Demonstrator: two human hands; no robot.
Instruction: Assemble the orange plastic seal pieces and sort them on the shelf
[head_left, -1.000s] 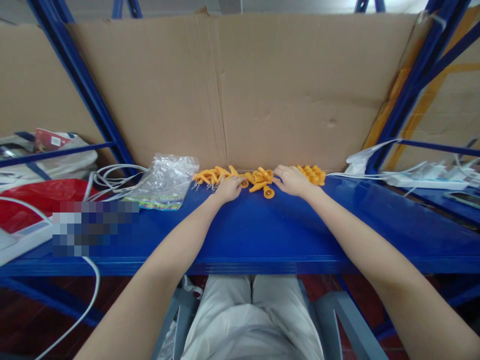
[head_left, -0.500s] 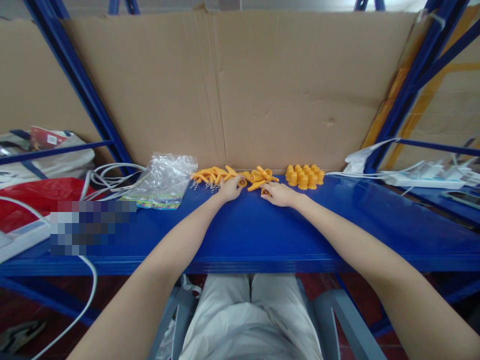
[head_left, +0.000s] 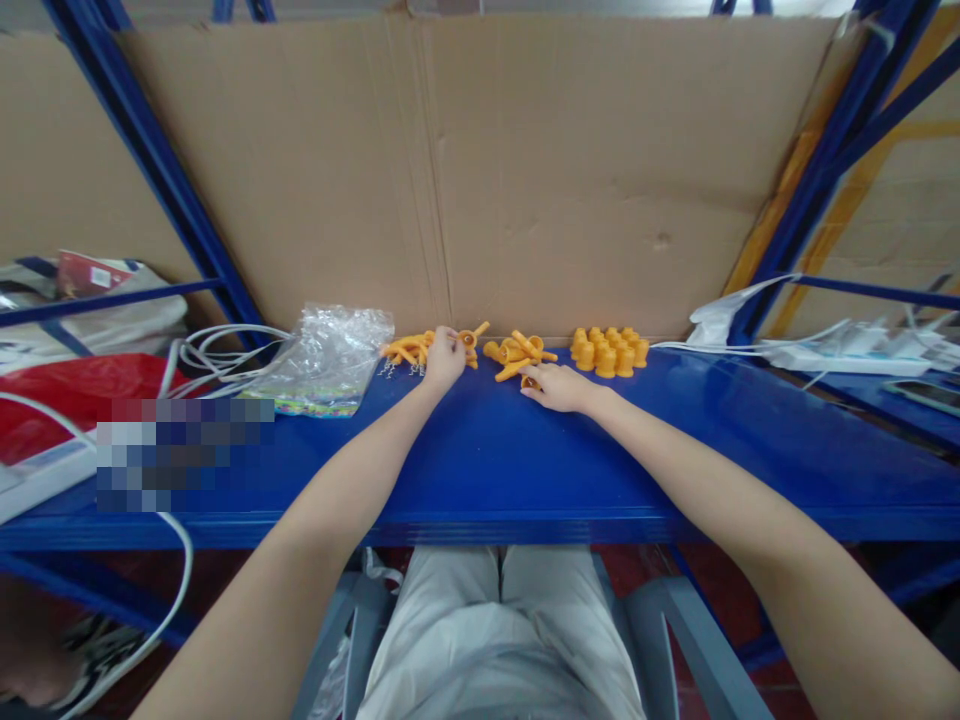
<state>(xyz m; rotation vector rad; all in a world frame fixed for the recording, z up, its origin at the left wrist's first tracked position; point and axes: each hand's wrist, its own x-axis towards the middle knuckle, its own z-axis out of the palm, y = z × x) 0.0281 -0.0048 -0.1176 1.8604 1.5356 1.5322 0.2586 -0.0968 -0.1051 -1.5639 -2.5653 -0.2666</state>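
One orange piece (head_left: pixel 468 338) is pinched by the left hand (head_left: pixel 444 360), while another piece (head_left: pixel 530 381) is covered by the right hand (head_left: pixel 559 387), fingers flat, apparently to steady it.

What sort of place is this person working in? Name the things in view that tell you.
Probably a small assembly or packing bench in a workshop or storeroom: a blue metal shelf backed with cardboard, piles of small orange plastic parts, and a power strip.
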